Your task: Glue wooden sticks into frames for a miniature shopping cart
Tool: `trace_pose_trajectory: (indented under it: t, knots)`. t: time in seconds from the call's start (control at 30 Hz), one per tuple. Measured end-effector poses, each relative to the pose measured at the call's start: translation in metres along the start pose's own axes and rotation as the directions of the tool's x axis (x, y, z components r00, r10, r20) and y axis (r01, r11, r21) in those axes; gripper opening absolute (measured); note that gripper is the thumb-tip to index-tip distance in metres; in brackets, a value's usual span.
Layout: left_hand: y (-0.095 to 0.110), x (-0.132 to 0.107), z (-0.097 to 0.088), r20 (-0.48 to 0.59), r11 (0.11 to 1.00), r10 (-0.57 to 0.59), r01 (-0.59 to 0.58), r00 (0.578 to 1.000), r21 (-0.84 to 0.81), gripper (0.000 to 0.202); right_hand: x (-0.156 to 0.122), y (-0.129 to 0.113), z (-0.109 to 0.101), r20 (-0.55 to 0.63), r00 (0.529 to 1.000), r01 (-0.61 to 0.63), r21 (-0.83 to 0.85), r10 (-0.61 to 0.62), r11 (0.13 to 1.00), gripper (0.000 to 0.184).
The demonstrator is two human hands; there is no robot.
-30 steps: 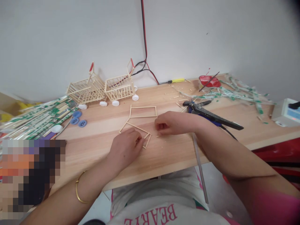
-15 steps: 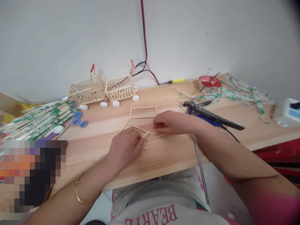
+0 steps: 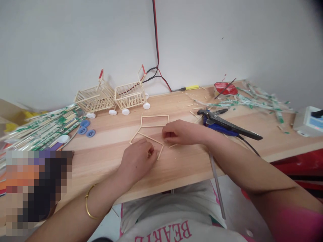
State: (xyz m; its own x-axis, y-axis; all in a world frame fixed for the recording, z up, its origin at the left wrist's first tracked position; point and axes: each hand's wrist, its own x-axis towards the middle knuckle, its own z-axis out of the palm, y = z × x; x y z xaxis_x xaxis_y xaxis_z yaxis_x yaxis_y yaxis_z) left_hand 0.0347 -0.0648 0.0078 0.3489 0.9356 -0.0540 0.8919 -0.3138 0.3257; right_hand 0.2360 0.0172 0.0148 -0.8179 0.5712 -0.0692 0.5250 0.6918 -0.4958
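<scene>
My left hand [image 3: 139, 155] rests low over the table with its fingers curled together at the lower frame of thin wooden sticks [image 3: 150, 138], covering part of it. Whatever lies between those fingertips is hidden. Just right of that frame, my right hand [image 3: 179, 132] has its fingers bent into a pinch, and I cannot make out anything in them. Behind both hands lies a second stick frame [image 3: 154, 116], a narrow four-sided outline meeting the lower one at its left end. A loose stick [image 3: 173, 145] shows under my right hand.
Two small stick carts [image 3: 95, 97] with white wheels stand at the back left, near blue discs [image 3: 84, 127] and packed sticks [image 3: 47, 126]. On the right are black-jawed pliers [image 3: 227, 122], a red-topped container [image 3: 225, 88], torn wrappers [image 3: 252, 101] and a white box [image 3: 309, 121].
The short stick that showed at my left fingertips is no longer visible. My left hand has shifted slightly right, my right hand slightly left, so they are closer together.
</scene>
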Motion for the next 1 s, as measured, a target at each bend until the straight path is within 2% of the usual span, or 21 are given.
trace_pose_trajectory:
  t: [0.2, 0.4, 0.5, 0.7, 1.0]
  knots:
    - [-0.015, 0.001, -0.009, -0.067, 0.999, -0.03, 0.028, 0.997, -0.037, 0.021, -0.002, 0.001, -0.003, -0.002, 1.0, -0.004, 0.005, 0.004, 1.0, 0.012]
    - [-0.046, 0.005, -0.027, -0.195, 0.975, -0.223, 0.216, 0.955, -0.054, 0.015, -0.004, 0.006, 0.0, -0.036, 0.999, -0.017, 0.02, 0.018, 1.0, 0.014]
    - [-0.052, 0.005, -0.029, -0.156, 0.97, -0.244, 0.244, 0.957, -0.013, 0.019, -0.003, 0.006, 0.002, -0.03, 0.999, -0.027, 0.031, 0.028, 0.999, 0.013]
    - [-0.051, 0.004, -0.026, -0.07, 0.959, -0.269, 0.274, 0.961, 0.077, 0.021, 0.001, 0.0, 0.003, -0.049, 0.997, -0.051, 0.039, 0.053, 0.998, 0.016]
    - [-0.054, 0.01, -0.023, -0.07, 0.946, -0.32, 0.323, 0.945, 0.031, 0.023, 0.008, -0.01, 0.02, -0.112, 0.984, -0.134, 0.027, 0.136, 0.991, 0.016]
